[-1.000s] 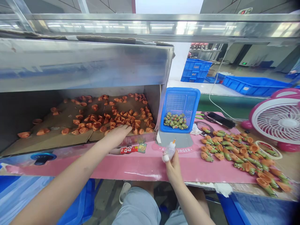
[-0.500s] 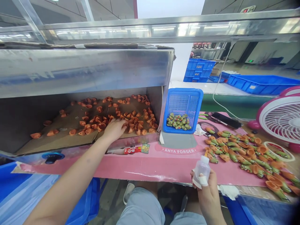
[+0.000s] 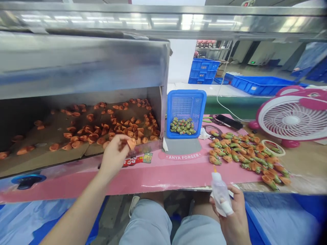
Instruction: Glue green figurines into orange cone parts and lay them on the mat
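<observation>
Between the thumb and fingers of my left hand [image 3: 116, 151] is a small orange cup-shaped piece [image 3: 131, 143], just outside the front of a metal box [image 3: 84, 64]. Many more such orange pieces [image 3: 93, 137] lie scattered on the cardboard floor inside that box. My right hand [image 3: 233, 211] is wrapped round a small clear squeeze bottle [image 3: 220, 190] with a thin orange tip, held above my lap near the table's front edge. A white wrap shows on one finger. To the right lies a pile of green pieces joined with orange ones [image 3: 245, 151].
A blue basket [image 3: 186, 93] holding small green pieces stands beside the box. A pink fan [image 3: 291, 119] is at the right, near a dark phone-like object [image 3: 228, 121] and a tape roll [image 3: 273, 148]. A blue knob [image 3: 28, 180] sticks out at the box's lower left.
My left hand has come out of the box's pile, holding an orange piece. My right hand still grips the bottle, a little lower. The whole view has turned slightly right.
</observation>
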A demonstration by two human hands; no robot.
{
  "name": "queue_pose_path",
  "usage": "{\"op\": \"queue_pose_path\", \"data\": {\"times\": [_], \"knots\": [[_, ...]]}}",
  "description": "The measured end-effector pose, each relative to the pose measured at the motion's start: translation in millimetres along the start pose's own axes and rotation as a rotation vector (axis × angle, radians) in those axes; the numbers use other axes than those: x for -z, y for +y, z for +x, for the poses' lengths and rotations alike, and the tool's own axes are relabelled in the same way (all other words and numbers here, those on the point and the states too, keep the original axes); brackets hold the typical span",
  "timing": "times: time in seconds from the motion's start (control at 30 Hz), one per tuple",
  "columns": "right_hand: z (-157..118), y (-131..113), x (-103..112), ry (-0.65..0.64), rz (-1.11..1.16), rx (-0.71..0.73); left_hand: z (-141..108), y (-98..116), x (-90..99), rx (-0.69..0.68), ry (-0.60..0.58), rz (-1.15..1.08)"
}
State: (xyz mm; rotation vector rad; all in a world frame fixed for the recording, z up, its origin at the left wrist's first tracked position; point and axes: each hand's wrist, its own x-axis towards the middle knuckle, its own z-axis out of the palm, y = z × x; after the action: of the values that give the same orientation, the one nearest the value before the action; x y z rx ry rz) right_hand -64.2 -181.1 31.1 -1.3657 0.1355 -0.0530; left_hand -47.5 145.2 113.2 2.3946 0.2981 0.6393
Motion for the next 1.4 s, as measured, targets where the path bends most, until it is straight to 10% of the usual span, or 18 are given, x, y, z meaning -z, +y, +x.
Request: {"op": "queue_pose_path", "data": {"times": [0.17,0.33,0.77,1.4], "knots": [[-12.4,-19.2,1.2,-0.027,-0.167,0.225,-86.4,50.0,-45.0,0.448,-0.275,-0.882],[-27.6,-34.5,5.4,-0.009,-0.275,0.339,-120.9,74.8,-73.3,0.684,-0.391,-1.182],[-46.1,-48.3,-5.1,-0.181,-0.474,0.811,-129.6,82.6,-71.9,0.531,-0.443,-1.054],[-48.8,-47.6,-12.3,-0.247,-0.534,0.822,-131.1,84.8,-67.6,0.498,-0.438,-1.041]]}}
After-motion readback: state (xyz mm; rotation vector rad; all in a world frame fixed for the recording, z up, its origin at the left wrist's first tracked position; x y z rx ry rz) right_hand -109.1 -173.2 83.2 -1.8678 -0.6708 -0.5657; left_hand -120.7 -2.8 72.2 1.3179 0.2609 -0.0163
